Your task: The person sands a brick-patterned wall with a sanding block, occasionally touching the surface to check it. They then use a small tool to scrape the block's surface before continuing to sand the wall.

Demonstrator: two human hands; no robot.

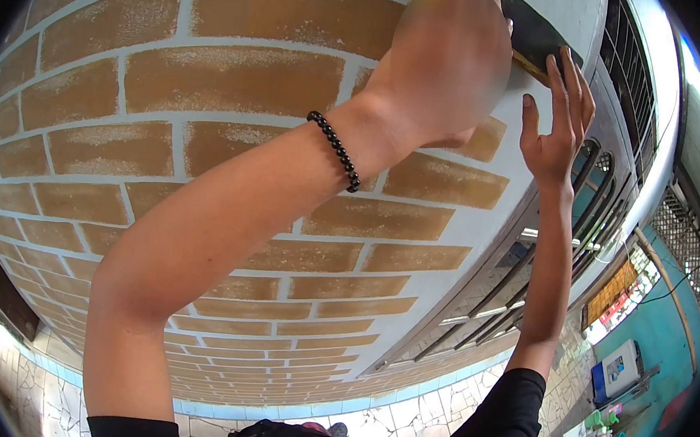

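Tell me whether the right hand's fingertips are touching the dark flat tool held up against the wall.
Touching. In the head view, the right hand has its raised fingertips lying against the lower edge of the dark tool, no gap visible.

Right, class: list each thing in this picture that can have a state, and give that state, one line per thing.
left hand: raised, closed on a tool
tool: dark blade held against the wall
right hand: open, fingers spread, beside the blade
wall: brick pattern painted, upper right corner bare
bracelet: worn on the left wrist
window grille: bars in place
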